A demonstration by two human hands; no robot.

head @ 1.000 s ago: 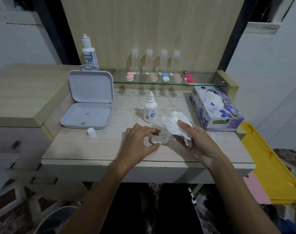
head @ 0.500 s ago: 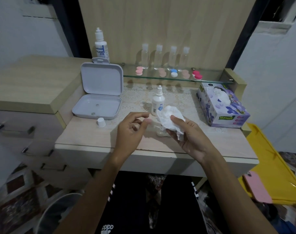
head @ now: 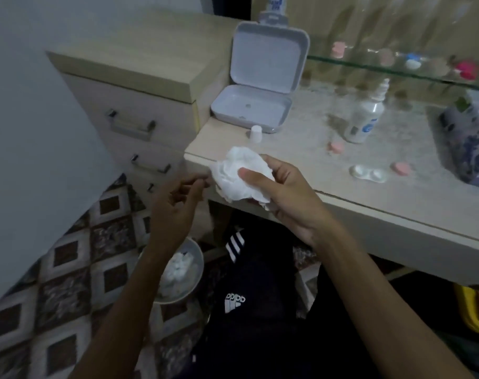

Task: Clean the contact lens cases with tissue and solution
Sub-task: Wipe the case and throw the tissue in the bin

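Tissue: crumpled white wad point(head: 239, 176) in right hand point(head: 280, 192), held off the front-left corner of the desk point(head: 396, 203); soft, creased, irregular ball; thumb presses across its front, fingers curl behind
Right hand: closed round the tissue, palm up-ish; nothing else in it
Left hand: point(head: 175, 199) just left of the tissue, slightly lower; fingers loosely curled, tips near the wad's left edge; contact unclear w/ blur; holds nothing
Lens case: open white twin-cup base point(head: 368, 173) on the desk, to the right of right hand & apart from it; glossy plastic, two round wells side by side
Caps: two pink round caps off the case; one point(head: 336, 146) beyond it, one point(head: 402, 168) just right of it; flat discs
Solution: small white bottle point(head: 365, 119) upright beyond the case, nozzle bare; its white cap point(head: 256, 133) stands beyond the tissue, by the box
Box: pale grey hinged plastic box point(head: 260, 88), lid up, rounded corners; beyond the hands
Bin: round white bin point(head: 183, 272) on the patterned floor under left forearm; white wads inside
Tissue box: purple floral point(head: 462, 138), far right, blurred
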